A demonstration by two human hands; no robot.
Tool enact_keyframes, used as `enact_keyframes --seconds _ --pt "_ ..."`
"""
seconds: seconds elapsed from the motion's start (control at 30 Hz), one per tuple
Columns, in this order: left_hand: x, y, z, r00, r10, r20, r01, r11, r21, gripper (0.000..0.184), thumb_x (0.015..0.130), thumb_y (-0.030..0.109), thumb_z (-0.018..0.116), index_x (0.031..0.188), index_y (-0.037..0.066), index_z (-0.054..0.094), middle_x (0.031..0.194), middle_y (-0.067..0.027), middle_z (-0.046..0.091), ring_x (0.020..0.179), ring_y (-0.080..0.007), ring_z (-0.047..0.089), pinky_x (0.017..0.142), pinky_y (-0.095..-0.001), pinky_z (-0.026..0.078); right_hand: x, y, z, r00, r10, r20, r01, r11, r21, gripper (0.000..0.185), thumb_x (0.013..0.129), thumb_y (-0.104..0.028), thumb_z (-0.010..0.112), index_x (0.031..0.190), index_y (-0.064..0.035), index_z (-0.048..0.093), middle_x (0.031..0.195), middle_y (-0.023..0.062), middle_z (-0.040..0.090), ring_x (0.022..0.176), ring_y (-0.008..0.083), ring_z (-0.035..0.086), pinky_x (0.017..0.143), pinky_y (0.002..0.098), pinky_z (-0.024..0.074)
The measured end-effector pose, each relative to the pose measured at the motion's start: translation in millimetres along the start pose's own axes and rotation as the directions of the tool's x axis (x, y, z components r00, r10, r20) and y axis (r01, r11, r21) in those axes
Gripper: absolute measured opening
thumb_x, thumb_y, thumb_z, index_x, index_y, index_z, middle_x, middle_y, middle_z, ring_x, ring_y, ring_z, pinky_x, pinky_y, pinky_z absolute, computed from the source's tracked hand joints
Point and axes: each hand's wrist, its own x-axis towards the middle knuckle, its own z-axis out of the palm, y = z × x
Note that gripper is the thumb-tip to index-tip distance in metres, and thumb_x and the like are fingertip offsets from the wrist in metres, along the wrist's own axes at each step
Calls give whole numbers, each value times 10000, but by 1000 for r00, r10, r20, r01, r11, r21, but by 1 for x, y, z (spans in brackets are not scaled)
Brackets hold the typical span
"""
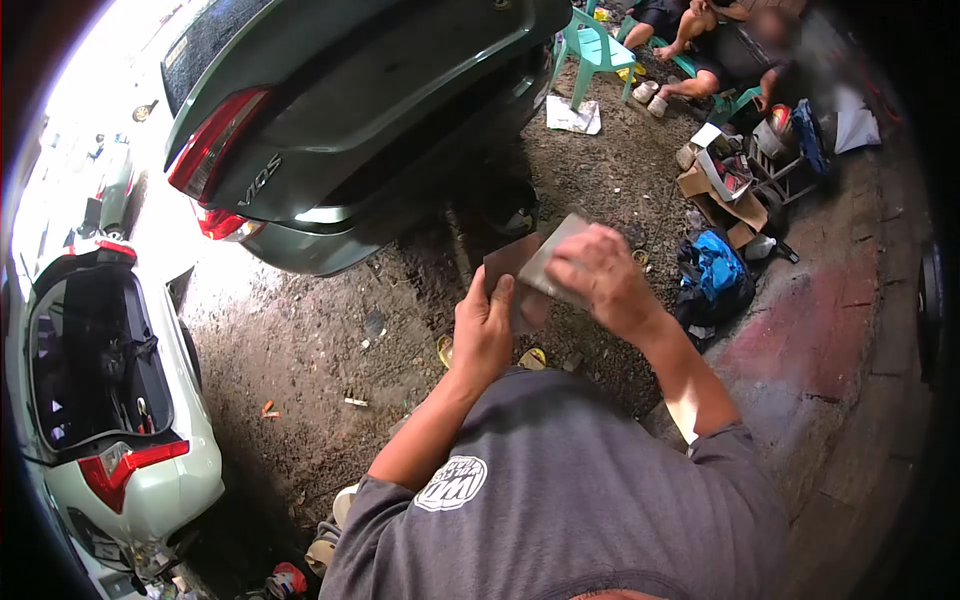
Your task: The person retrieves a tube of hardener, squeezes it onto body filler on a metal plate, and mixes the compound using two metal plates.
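Note:
In front of my chest, my left hand (487,325) is closed on a thin brownish sheet (508,260) that looks like sandpaper, thumb on its near face. My right hand (608,285) is wrapped over a flat grey-tan piece (553,257), also like a sheet of sandpaper, and tilts it. The two pieces meet or overlap at their edges; I cannot tell whether they are joined. Part of the left hand's fingers shows below the sheets. Beyond them stands the rear of a dark green car (390,110).
A white hatchback (190,465) stands at left. Two people sit at the upper right near a green plastic chair (597,55). Cardboard boxes (735,200) and a black bag with blue plastic (715,265) lie on the right. Rough dirt ground (300,350) is underfoot.

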Motion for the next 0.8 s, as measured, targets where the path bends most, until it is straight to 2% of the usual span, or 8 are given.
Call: enact_keyframes --seconds 0.13,0.27,0.37,0.43,0.53,0.67,0.73,0.8 --pt "10 6 -1 997 11 -76 12 956 292 315 1046 191 560 1244 -53 573 963 -216 724 808 -224 669 737 -379 524 -11 -27 15 996 -83 26 75 973 217 278 830 -145 657 1104 -141 707 1187 38 622 1184 278 568 1072 499 431" --pt "13 -1 -1 980 135 -147 -90 956 280 319 1059 198 539 1242 -63 549 895 -198 711 765 -216 657 705 -379 520 -29 -38 24 985 -165 49 147 954 263 272 836 -136 680 1107 -133 706 1192 58 620 1177 269 577 1072 504 447" --pt "17 6 -3 962 181 -206 -133 965 227 315 1066 199 529 1226 -72 540 903 -178 703 763 -208 647 706 -354 520 -34 -31 17 992 -88 86 52 933 355 293 839 -105 709 1131 -135 698 1247 100 578 1204 290 569 1096 535 435" --pt "19 13 -2 959 187 -212 -148 971 187 302 1068 199 532 1212 -67 547 961 -155 701 789 -200 642 715 -334 518 -21 -39 -3 997 -63 -45 76 907 414 345 861 -122 704 1200 -179 677 1272 99 550 1241 289 546 1119 537 423" --pt "17 -14 -3 971 -97 -218 31 957 -290 257 1063 183 543 1215 -23 543 1092 -120 679 882 -190 654 774 -322 538 -10 -50 -4 988 -77 -135 131 881 454 405 869 -113 710 1259 -202 651 1319 106 508 1278 303 521 1136 548 414" --pt "9 -13 2 958 -240 -155 106 804 -585 257 1051 164 553 1261 27 498 1140 -110 656 1019 -186 667 861 -352 581 -20 -36 33 994 7 -111 47 877 479 496 838 -19 693 1296 -198 628 1348 126 487 1288 331 507 1106 513 443" --pt "5 -18 0 952 -279 -123 152 784 -602 262 1048 166 551 1267 29 511 1147 -102 649 1030 -196 670 863 -369 586 -29 -13 49 991 128 -36 -97 882 462 541 821 25 670 1315 -189 622 1324 123 517 1261 330 524 1086 480 450" --pt "2 -13 -2 953 -285 -104 173 793 -584 267 1046 171 554 1270 30 519 1151 -96 646 1034 -196 668 866 -372 582 -41 25 45 997 78 16 -79 958 276 533 839 17 657 1328 -191 620 1294 101 543 1247 315 534 1093 476 441"
